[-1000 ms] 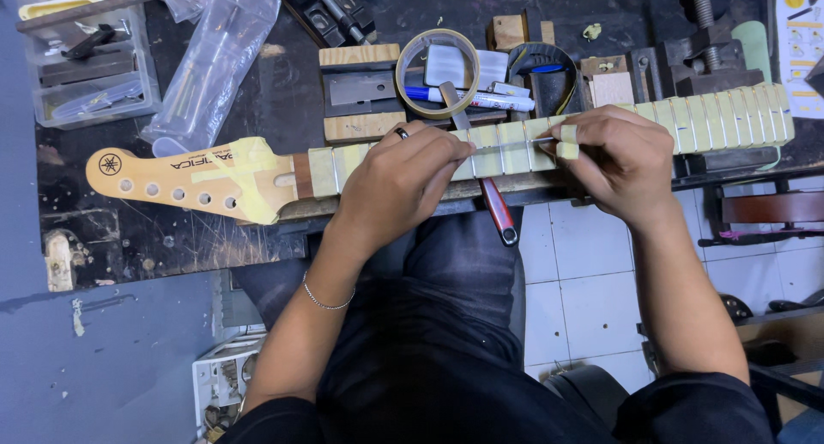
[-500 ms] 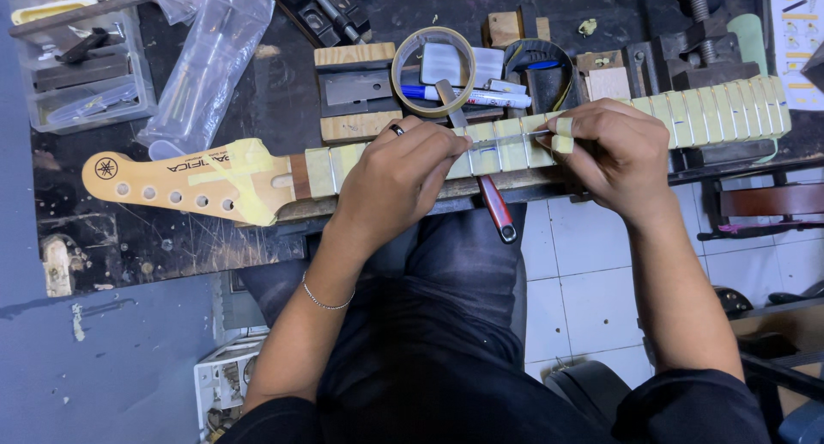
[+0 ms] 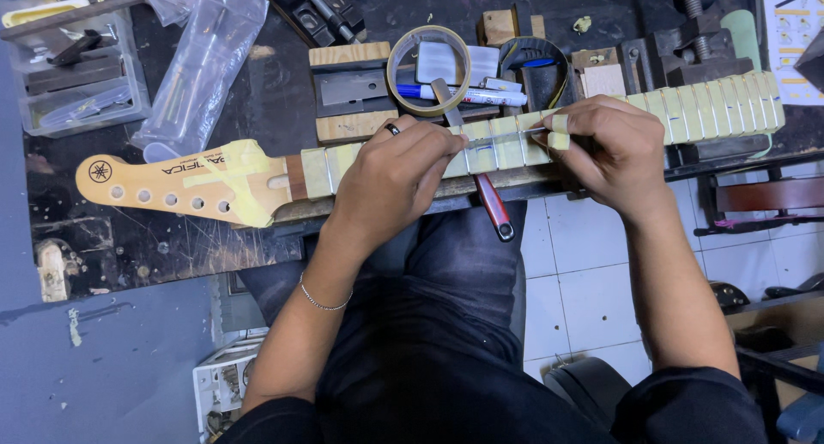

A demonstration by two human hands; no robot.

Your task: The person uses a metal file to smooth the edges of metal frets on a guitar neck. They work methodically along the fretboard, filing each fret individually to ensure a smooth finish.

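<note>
1. Two bare hands are seen over a guitar neck (image 3: 412, 156) that is laid flat across the near edge of a dark bench (image 3: 172, 238), headstock to the left.
2. The neck's fretboard is covered with strips of pale masking tape between the frets; the headstock (image 3: 163, 182) is partly wrapped in yellow tape.
3. The left hand (image 3: 390, 178) is laid palm-down on the neck near its middle, fingers curled loosely over the board; a ring is worn on one finger and a thin bracelet (image 3: 322, 302) at the wrist. Nothing is gripped by it; the neck is only pressed down.
4. The right hand (image 3: 614, 148) is set on the neck just right of the left one. A small piece of tape (image 3: 559, 131) is pinched between its thumb and fingertips, closed narrowly, at the fretboard.
5. A tool with a red handle (image 3: 495, 208) is lying across the neck between the two hands, its handle hanging past the bench edge and its blade end pointing away from the person.
6. A tape roll (image 3: 429, 70) is lying flat on the bench just behind the neck, with a marker pen (image 3: 463, 94) across it.
7. Wooden blocks (image 3: 350, 56) are placed left of the roll, and a clear plastic bag (image 3: 202, 62) farther left.
8. A vice (image 3: 699, 45) is seen at the far right of the bench.
9. Dark trousers and a white tiled floor (image 3: 566, 281) are seen below the bench.
</note>
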